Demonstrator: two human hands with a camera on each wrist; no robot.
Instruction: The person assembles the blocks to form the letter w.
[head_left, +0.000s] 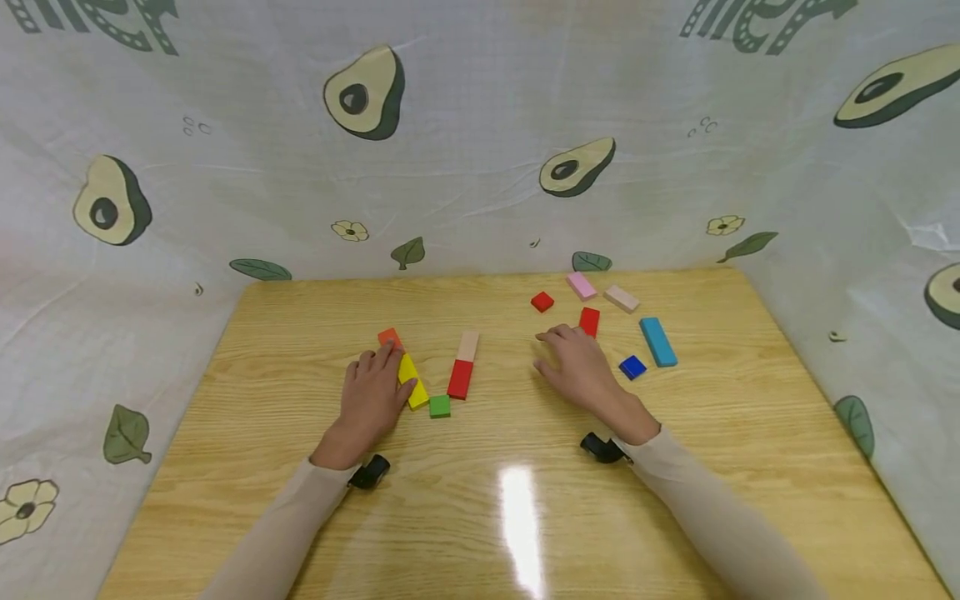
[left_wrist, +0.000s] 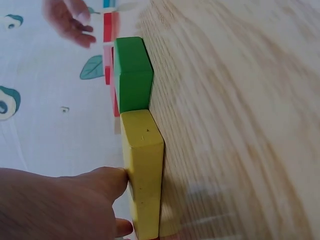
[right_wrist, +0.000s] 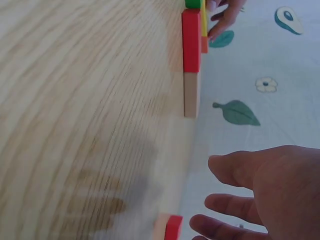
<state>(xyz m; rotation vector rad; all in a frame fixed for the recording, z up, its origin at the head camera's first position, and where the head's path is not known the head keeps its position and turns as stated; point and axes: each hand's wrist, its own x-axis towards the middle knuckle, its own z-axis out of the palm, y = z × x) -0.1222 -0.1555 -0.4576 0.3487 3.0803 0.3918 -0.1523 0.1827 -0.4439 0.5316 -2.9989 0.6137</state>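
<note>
Two smooth painted blocks, a long yellow block (head_left: 412,381) and a green cube (head_left: 439,406), lie end to end; the left hand (head_left: 371,398) presses flat fingers on the yellow one, while the right hand (head_left: 576,369) hovers with relaxed fingers.

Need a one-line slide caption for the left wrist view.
Left hand touches a yellow block lying end to end with a green block on the wooden table.

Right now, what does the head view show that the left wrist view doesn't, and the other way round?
Only the head view shows the blue blocks, the pink block and the orange block beside the left hand. Only the left wrist view shows up close the yellow block butting end to end against the green block, with fingers touching its side. Both show the wooden table and the right hand.
</note>
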